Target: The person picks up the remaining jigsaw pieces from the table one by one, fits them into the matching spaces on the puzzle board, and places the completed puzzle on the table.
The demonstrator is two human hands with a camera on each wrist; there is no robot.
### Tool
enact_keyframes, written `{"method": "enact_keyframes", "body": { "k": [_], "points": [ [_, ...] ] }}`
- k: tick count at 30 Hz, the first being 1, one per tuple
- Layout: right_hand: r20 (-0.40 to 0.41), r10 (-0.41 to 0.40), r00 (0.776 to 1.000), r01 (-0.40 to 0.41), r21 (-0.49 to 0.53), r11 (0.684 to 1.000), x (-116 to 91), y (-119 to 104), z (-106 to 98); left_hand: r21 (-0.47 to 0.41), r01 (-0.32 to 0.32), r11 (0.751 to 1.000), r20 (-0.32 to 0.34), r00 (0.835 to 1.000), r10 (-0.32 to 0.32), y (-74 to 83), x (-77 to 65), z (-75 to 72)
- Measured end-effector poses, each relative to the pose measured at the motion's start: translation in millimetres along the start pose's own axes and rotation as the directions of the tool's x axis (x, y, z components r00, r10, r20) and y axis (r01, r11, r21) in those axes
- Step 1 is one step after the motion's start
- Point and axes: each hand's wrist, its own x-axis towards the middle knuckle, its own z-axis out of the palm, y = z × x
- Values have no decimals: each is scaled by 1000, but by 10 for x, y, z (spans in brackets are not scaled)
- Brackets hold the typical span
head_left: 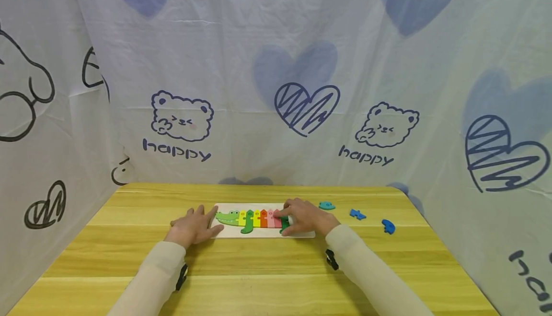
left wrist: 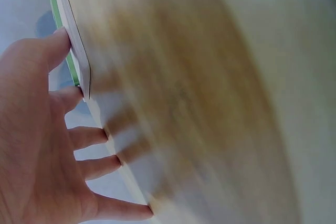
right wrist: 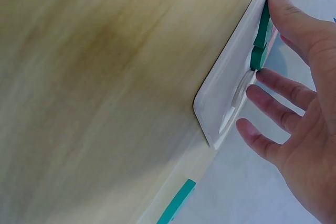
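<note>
A white puzzle board (head_left: 232, 233) lies on the table with a colourful crocodile on it. Its light green head (head_left: 227, 218) is at the left, followed by yellow, green, orange and pink pieces. My left hand (head_left: 192, 227) spreads its fingers at the board's left end; in the left wrist view the thumb and index fingertip touch its edge. Over the right part, my right hand (head_left: 304, 216) holds a dark green puzzle piece (right wrist: 259, 56) between thumb and fingers, its index fingertip at the pink pieces. Part of a bare white recess (right wrist: 231, 109) shows beside the green piece.
To the right of the board lie a teal piece (head_left: 327, 205), a blue piece (head_left: 357, 214) and a curved blue piece (head_left: 388, 227). The wooden table (head_left: 241, 277) ends at a white printed curtain (head_left: 241, 129) behind and at the sides.
</note>
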Motion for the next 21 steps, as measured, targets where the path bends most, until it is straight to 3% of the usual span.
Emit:
{"method": "enact_keyframes", "body": {
  "k": [7, 21],
  "points": [
    [7, 29, 1000, -29, 5, 1000, -18, -30, -18, -5, -1, 1000, 17, 1000, 1, 22, -30, -21],
    [-10, 0, 1000, 0, 23, 1000, -31, -12, -21, -7, -4, 1000, 18, 1000, 4, 29, -40, -39]
  ]
}}
